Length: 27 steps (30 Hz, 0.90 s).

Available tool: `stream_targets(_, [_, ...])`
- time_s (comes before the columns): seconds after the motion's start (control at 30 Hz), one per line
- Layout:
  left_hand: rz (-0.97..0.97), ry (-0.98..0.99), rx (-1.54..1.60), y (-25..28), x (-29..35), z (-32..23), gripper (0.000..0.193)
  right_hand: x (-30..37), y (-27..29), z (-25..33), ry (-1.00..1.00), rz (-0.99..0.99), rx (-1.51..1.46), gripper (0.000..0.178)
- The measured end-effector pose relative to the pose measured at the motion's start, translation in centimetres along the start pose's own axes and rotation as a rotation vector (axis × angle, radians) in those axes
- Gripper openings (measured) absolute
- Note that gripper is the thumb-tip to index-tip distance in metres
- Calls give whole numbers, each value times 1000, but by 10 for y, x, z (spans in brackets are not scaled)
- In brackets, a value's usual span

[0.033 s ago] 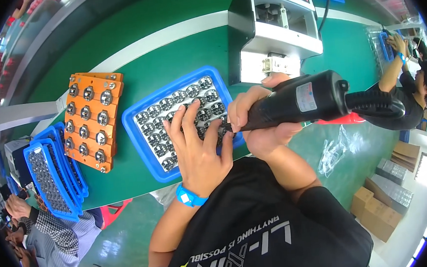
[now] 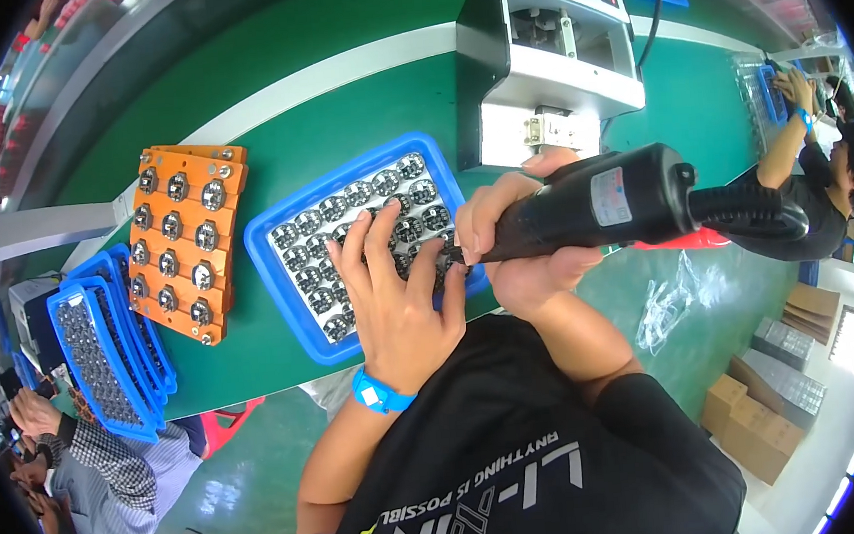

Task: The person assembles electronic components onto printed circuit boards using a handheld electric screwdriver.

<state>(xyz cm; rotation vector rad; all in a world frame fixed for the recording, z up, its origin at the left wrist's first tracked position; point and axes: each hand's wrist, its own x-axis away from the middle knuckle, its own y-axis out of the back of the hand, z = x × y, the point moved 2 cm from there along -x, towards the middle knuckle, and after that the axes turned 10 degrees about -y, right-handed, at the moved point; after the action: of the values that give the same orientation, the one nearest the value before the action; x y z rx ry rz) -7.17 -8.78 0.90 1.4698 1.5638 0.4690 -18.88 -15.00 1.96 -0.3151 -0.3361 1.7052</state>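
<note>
My right hand (image 2: 514,225) is wrapped round a black electric screwdriver (image 2: 593,204), its cable end toward the right. The driver's front end points down at the right side of a blue tray (image 2: 296,327). Rows of small round black-and-silver parts (image 2: 308,221) sit in the tray's white insert. Over these parts my left hand (image 2: 394,295) rests with fingers spread. Its thumb and forefinger lie on either side of the spot by the driver's tip, which the fingers hide. A blue band (image 2: 382,394) circles my left wrist.
Orange plates (image 2: 180,246) holding similar parts lie left of the tray. Stacked blue trays (image 2: 108,357) stand at the table's left edge. Behind the tray is a silver-and-black machine (image 2: 557,66). Co-workers are at the far left and right; cardboard boxes (image 2: 751,427) sit on the floor.
</note>
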Motion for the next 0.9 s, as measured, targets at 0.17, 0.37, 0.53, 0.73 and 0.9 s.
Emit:
stream_targets(0.17, [-16, 10, 0, 1, -1, 0, 19, -1, 1, -10, 39, 107, 30, 90])
stream_targets(0.37, [-44, 35, -54, 1, -1, 0, 15, -1, 8, -19, 66, 214, 280, 78])
stream_targets(0.53, [-64, 19, -58, 0, -2, -2, 15, 3, 8, -32, 130, 228, 109, 75])
stream_targets(0.73, [-54, -2, -82, -1, -3, -5, 11, -3, 6, -12, 93, 193, 10, 90])
stream_targets(0.9, [-73, -37, -46, 5, -5, -12, 15, -21, 27, 50, 397, -20, -30, 105])
